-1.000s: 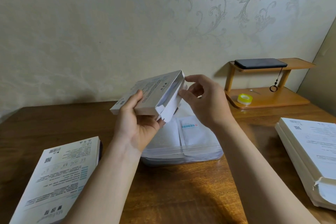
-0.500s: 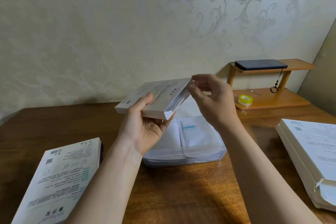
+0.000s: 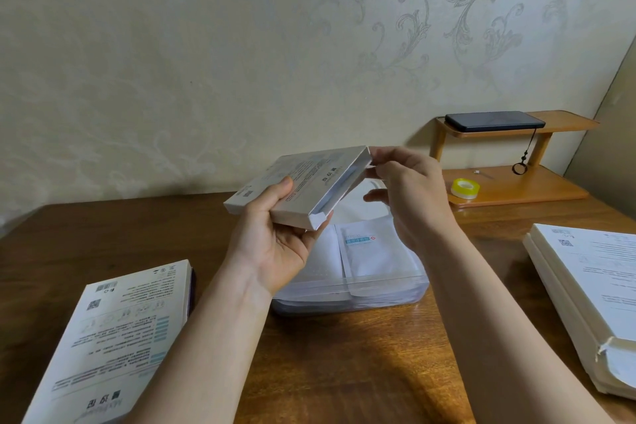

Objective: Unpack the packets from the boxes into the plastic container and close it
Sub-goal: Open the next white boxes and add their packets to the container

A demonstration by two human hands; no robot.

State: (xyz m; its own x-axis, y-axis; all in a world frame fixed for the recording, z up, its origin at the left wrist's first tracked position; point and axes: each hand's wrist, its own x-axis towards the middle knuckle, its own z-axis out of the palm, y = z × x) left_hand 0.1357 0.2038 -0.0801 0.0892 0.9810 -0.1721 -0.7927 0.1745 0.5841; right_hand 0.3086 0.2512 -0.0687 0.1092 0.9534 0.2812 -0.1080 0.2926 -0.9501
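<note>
My left hand [image 3: 275,241] grips a flat white box [image 3: 306,182] from below, thumb on its printed top, holding it above the table with its open end facing right. My right hand [image 3: 409,196] is at that open end, its thumb and fingers pinching the end flap at the box's far corner. Under the box stands a clear plastic container [image 3: 382,296] with white packets [image 3: 371,251] lying flat inside it. What is inside the box is hidden apart from a pale edge.
A white box [image 3: 113,334] lies at the near left of the wooden table [image 3: 344,365], and a stack of white boxes [image 3: 592,289] at the right edge. A small wooden shelf [image 3: 516,189] at the back right carries a phone [image 3: 495,120] and a yellow tape roll [image 3: 465,188].
The box has tipped flatter and shifted slightly right and up. My right hand moved from the lower flap to the far corner of the open end.
</note>
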